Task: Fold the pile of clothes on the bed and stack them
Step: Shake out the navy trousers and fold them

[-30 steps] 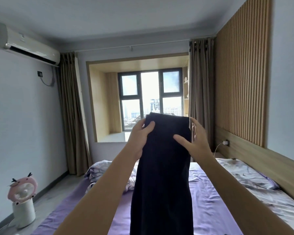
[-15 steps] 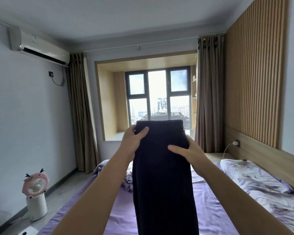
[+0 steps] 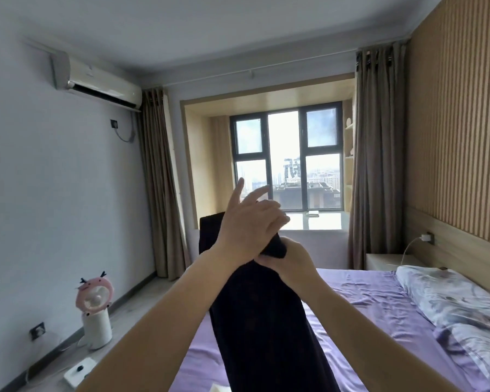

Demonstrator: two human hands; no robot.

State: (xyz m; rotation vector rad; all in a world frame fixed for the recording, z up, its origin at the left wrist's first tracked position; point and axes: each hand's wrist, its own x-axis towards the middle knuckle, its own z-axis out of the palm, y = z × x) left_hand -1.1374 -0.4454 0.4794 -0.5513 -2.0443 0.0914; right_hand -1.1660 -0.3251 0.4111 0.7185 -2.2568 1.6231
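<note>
Here, dark garment [image 3: 262,321] in right hand [image 3: 290,260], left hand [image 3: 248,224] splayed above.

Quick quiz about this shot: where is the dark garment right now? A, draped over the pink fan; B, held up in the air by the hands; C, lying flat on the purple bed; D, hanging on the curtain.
B: the dark garment hangs from the right hand, which grips its top, above the purple bed.

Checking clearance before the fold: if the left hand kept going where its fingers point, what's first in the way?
Nothing close, it seems. The left hand points up and away, above the dark trousers, toward the window. Depth is unclear, but the window looks far off.
</note>
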